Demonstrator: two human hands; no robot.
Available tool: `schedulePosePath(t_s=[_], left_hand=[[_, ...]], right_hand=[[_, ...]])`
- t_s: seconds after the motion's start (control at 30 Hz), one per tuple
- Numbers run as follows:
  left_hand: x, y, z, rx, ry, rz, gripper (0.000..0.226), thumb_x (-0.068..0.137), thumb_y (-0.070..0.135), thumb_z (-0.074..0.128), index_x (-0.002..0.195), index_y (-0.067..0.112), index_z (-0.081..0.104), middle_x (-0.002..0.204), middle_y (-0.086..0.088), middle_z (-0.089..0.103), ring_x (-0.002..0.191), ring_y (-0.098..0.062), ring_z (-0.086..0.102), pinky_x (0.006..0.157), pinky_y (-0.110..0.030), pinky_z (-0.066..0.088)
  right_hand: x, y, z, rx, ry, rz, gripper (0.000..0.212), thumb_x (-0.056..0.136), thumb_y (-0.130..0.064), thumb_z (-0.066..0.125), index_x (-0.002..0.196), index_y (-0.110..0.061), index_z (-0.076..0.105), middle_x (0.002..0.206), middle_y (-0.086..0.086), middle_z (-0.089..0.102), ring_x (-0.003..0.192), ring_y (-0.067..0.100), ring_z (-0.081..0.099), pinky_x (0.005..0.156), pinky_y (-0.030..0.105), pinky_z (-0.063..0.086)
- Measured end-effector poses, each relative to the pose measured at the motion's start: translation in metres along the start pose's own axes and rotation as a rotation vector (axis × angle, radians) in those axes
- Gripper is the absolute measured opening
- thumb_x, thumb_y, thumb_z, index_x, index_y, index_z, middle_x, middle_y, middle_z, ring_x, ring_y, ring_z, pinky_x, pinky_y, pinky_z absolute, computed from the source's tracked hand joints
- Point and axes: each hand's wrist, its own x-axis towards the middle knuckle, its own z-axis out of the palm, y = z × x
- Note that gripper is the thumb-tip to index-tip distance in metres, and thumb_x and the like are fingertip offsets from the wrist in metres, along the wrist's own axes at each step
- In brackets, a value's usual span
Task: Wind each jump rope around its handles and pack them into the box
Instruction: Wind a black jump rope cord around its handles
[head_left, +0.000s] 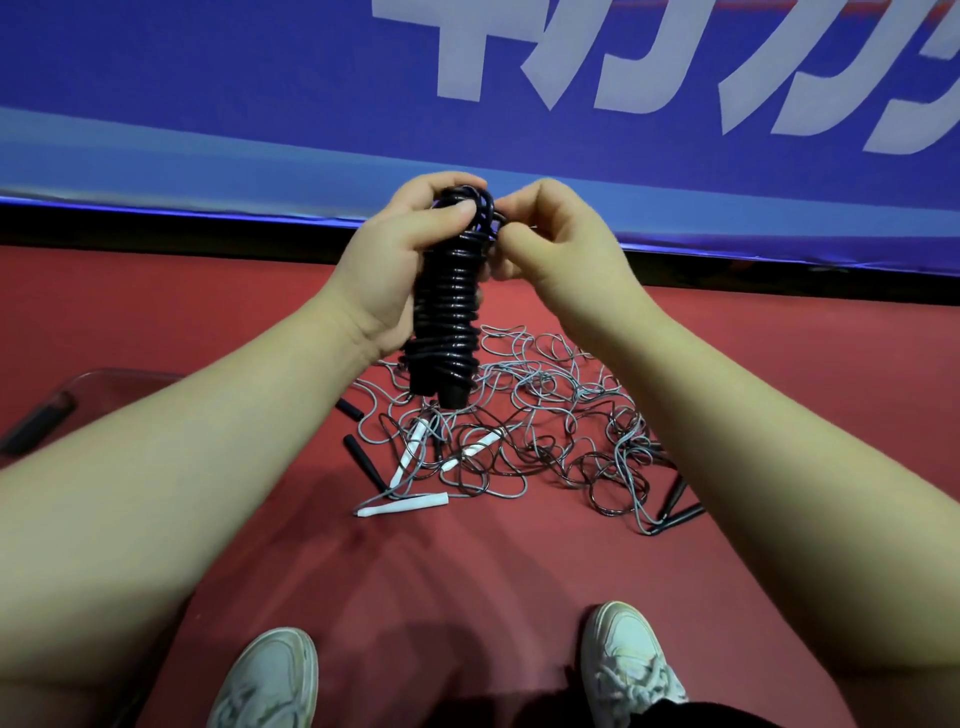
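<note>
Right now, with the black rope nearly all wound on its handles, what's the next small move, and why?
Likely tuck the last loop under the top coils. The glossy black jump rope wraps its black handles in tight coils top to bottom; the right hand pinches the loop at its top end, the left hand grips the bundle.

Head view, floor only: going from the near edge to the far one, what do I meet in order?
White sneakers → white rope handle → tangle of loose jump ropes → blue banner.
</note>
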Motion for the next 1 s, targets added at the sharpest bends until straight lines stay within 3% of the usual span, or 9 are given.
schedulePosePath(t_s=[0.17,0.27,0.37,0.47,0.53,0.67,0.77,0.9,1.0], left_hand=[[-0.001,-0.003,-0.003,-0.049,0.054,-0.149,0.013,0.093,0.013,0.047,0.103,0.012,0.054,0.069,-0.005,0.062,0.057,-0.021,0.057,0.056,-0.029,0.047],[-0.002,0.001,-0.012,-0.051,-0.111,-0.265,0.017,0.090,0.022,0.048,0.099,0.010,0.056,0.081,-0.006,0.062,0.071,-0.020,0.062,0.066,-0.029,0.050],[-0.001,0.002,-0.027,-0.188,-0.341,-0.364,0.054,0.078,0.021,0.064,0.127,0.004,0.048,0.104,-0.010,0.058,0.096,-0.023,0.060,0.082,-0.029,0.052],[0.000,-0.003,-0.040,-0.108,-0.434,-0.410,0.061,0.065,0.014,0.076,0.122,0.007,0.057,0.104,-0.007,0.065,0.092,-0.016,0.063,0.080,-0.027,0.053],[-0.004,-0.006,-0.047,0.007,-0.420,-0.485,0.055,0.058,0.017,0.084,0.108,0.011,0.064,0.098,-0.005,0.067,0.084,-0.015,0.065,0.075,-0.028,0.055],[-0.012,-0.008,-0.056,0.052,-0.382,-0.577,0.058,0.050,0.017,0.090,0.103,0.013,0.069,0.103,-0.009,0.069,0.088,-0.021,0.069,0.073,-0.033,0.058],[-0.011,-0.008,-0.048,0.167,-0.297,-0.504,0.044,0.067,0.011,0.071,0.110,0.017,0.061,0.096,0.000,0.068,0.078,-0.013,0.066,0.063,-0.026,0.055],[-0.010,-0.011,-0.026,0.345,-0.116,-0.394,0.039,0.077,-0.002,0.068,0.110,0.013,0.054,0.082,-0.002,0.060,0.048,-0.003,0.056,0.040,-0.012,0.038],[-0.010,-0.014,-0.015,0.348,-0.042,-0.351,0.032,0.085,-0.003,0.062,0.112,0.010,0.052,0.079,-0.003,0.062,0.046,-0.003,0.060,0.037,-0.010,0.039]], right_hand=[[-0.003,0.006,0.007,-0.289,0.033,-0.094,0.020,0.085,-0.006,0.055,0.079,-0.023,0.047,0.064,-0.011,0.058,0.057,0.004,0.053,0.067,0.026,0.044],[0.001,0.008,0.008,-0.195,0.037,-0.033,0.021,0.085,-0.001,0.052,0.079,-0.020,0.049,0.066,-0.006,0.058,0.051,0.004,0.053,0.059,0.019,0.043],[0.002,0.011,0.007,-0.031,0.034,0.025,0.022,0.085,0.006,0.049,0.079,-0.015,0.051,0.068,-0.003,0.057,0.047,0.006,0.053,0.055,0.019,0.043],[0.004,0.015,0.005,0.042,0.043,0.038,0.023,0.084,0.009,0.047,0.079,-0.013,0.052,0.072,-0.002,0.057,0.052,0.008,0.056,0.063,0.026,0.051],[0.007,0.016,0.001,0.052,0.058,0.026,0.023,0.084,0.009,0.046,0.081,-0.014,0.052,0.076,-0.001,0.058,0.055,0.009,0.058,0.070,0.031,0.052],[0.009,0.022,-0.001,0.163,0.059,0.050,0.026,0.088,0.011,0.041,0.084,-0.013,0.050,0.079,0.002,0.056,0.059,0.005,0.058,0.064,0.020,0.051],[0.012,0.025,-0.001,0.221,0.038,0.063,0.024,0.089,0.009,0.043,0.085,-0.014,0.049,0.082,0.004,0.053,0.068,0.011,0.055,0.068,0.023,0.052],[0.015,0.026,-0.006,0.265,0.070,0.188,0.019,0.090,0.003,0.047,0.090,-0.015,0.046,0.094,0.008,0.055,0.074,0.016,0.057,0.071,0.026,0.053],[0.015,0.031,-0.011,0.262,0.099,0.293,0.018,0.092,-0.001,0.046,0.098,-0.017,0.047,0.105,0.010,0.057,0.077,0.018,0.060,0.075,0.030,0.053]])
